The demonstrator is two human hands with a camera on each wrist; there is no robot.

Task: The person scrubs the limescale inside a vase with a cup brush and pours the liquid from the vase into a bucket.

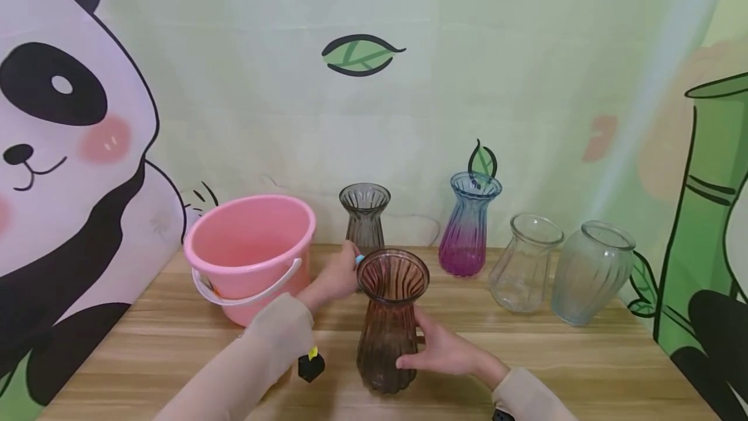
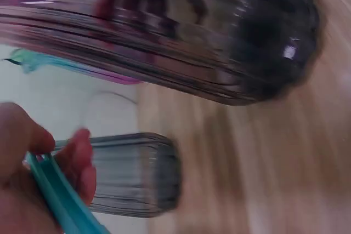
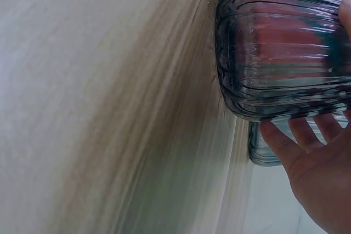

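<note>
A brownish ribbed glass vase (image 1: 387,343) with a flared rim stands roughly upright at the table's front middle. My right hand (image 1: 447,346) grips its right side, thumb in front and fingers behind. In the right wrist view, fingertips of the right hand (image 3: 318,163) touch the ribbed glass (image 3: 290,53). My left hand (image 1: 336,278) is behind and left of this vase, beside a grey vase (image 1: 365,219). It pinches a teal strip-like thing (image 2: 63,195) between thumb and fingers; its full shape is hidden. Whether the brownish vase's base touches the table, I cannot tell.
A pink bucket (image 1: 251,265) with a white handle stands at the left. Toward the back right are a blue-to-purple vase (image 1: 464,232), a clear vase (image 1: 520,275) and a pale bluish vase (image 1: 590,278). Below the left forearm lies a small black object (image 1: 311,367).
</note>
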